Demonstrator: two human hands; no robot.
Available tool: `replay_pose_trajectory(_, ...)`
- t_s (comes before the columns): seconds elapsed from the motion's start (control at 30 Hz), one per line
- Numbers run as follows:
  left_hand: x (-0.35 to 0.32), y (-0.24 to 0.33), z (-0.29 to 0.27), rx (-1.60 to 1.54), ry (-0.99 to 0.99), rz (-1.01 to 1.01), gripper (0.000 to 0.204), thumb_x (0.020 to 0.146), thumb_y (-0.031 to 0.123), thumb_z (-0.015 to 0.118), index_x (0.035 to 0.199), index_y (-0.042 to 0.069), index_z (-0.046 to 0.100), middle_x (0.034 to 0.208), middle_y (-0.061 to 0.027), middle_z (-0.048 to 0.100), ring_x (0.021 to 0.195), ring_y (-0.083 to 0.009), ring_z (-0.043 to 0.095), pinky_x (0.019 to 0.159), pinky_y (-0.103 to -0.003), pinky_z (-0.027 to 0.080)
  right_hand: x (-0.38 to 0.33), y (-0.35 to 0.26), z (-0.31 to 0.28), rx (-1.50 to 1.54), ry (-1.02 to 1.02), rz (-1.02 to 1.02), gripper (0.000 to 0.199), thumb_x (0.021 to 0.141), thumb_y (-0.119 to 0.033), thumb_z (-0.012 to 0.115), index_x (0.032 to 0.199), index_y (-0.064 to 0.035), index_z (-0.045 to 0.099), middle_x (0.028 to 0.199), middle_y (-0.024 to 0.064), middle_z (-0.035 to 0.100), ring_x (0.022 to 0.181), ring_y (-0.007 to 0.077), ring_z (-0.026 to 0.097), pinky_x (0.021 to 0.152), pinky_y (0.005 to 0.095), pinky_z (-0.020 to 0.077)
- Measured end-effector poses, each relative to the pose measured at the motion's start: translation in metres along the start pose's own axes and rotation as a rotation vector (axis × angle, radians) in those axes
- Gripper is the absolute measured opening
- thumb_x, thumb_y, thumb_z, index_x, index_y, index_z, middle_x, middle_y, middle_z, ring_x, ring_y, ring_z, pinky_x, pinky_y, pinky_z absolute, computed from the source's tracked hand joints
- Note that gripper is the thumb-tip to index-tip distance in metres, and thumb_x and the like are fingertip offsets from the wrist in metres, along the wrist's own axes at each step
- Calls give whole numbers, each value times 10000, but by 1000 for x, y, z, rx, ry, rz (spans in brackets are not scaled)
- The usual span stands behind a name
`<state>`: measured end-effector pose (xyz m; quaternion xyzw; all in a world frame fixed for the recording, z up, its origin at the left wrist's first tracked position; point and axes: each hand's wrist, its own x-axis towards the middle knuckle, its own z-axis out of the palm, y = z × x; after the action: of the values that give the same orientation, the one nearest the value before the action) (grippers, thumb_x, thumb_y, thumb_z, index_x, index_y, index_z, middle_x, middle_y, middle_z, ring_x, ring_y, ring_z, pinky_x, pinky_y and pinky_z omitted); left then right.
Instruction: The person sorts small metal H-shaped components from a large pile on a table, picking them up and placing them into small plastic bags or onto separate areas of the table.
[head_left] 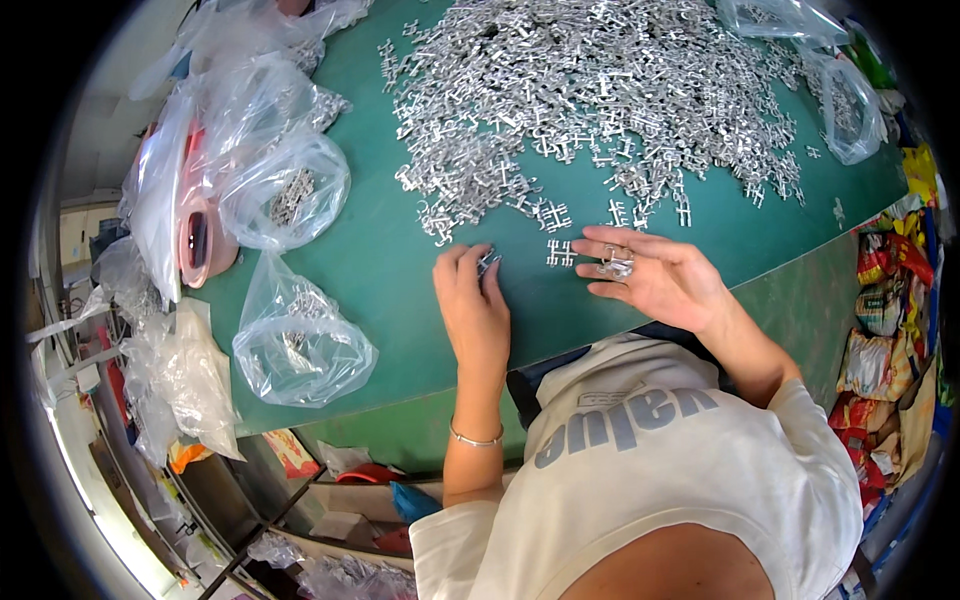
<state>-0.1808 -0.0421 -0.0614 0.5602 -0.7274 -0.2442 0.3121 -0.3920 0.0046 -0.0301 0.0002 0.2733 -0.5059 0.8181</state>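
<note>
A few small silvery metal pieces [617, 265] lie against the fingers of the right hand [665, 280], near the front edge of the green table [400, 290]. That hand is loosely open, palm mostly up, with its fingers spread toward the left; whether any of the pieces are pinched between them I cannot tell. Another small metal piece [488, 262] is at the fingertips of the left hand [472, 300], whose fingers are bent down with the thumb close to them, gripping it, though the hand partly hides it. Between the two hands, a ladder-shaped metal piece [560, 253] lies flat on the table. Just beyond the hands spreads a large heap [590, 90] of similar pieces, loose at its near edge. To the left, well apart from the hands, a clear plastic bag [305, 365] with some pieces inside sits near the table's edge, and another clear bag [290, 190] of pieces stands behind it, beside a pink tub [212, 258]. A further clear bag [850, 120] lies at the far right. The left wrist wears a bracelet [475, 440], and colourful packets [870, 365] stand beyond the table on the right.
</note>
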Motion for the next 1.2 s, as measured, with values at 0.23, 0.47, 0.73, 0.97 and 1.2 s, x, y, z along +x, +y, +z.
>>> replay_pose_trajectory(0.23, 4, 53, 24, 6, -190, 297, 354, 732, 20, 645, 1074, 49, 556, 1084, -135, 489, 992, -310, 473, 852, -398, 374, -27, -42, -29, -1406, 487, -706, 271, 751, -131, 684, 1011, -68, 645, 831, 51, 545, 627, 115, 488, 541, 231, 399)
replay_pose_trajectory(0.47, 9, 50, 44, 156, -210, 286, 209, 743, 34, 616, 944, 58, 565, 1046, -93, 535, 963, -283, 487, 815, -382, 362, -20, -35, -33, -2046, 446, -897, 292, 670, -150, 718, 936, -75, 623, 884, 70, 527, 798, 253, 551, 629, 342, 458)
replay_pose_trajectory(0.73, 12, 61, 48, 30, -314, 342, 375, 746, -36, 586, 1112, 12, 522, 1142, -165, 470, 982, -326, 480, 870, -395, 384, -30, -36, -30, -2079, 531, -743, 269, 702, -155, 680, 930, -54, 578, 852, 83, 523, 767, 274, 559, 579, 383, 451)
replay_pose_trajectory(0.97, 12, 67, 51, 4, -416, 308, 347, 742, -12, 612, 1079, -6, 529, 1036, -154, 471, 878, -304, 475, 783, -382, 408, -24, -23, -34, -1992, 220, -809, 193, 690, -94, 678, 852, -42, 586, 812, 70, 513, 721, 261, 544, 577, 369, 443)
replay_pose_trajectory(1.2, 6, 60, 35, 12, -252, 231, 366, 732, -40, 614, 1085, 13, 530, 1094, -155, 469, 1004, -319, 464, 859, -377, 387, -24, -39, -38, -1808, 398, -844, 191, 718, -78, 667, 891, -53, 590, 773, 81, 539, 648, 270, 556, 553, 359, 438)
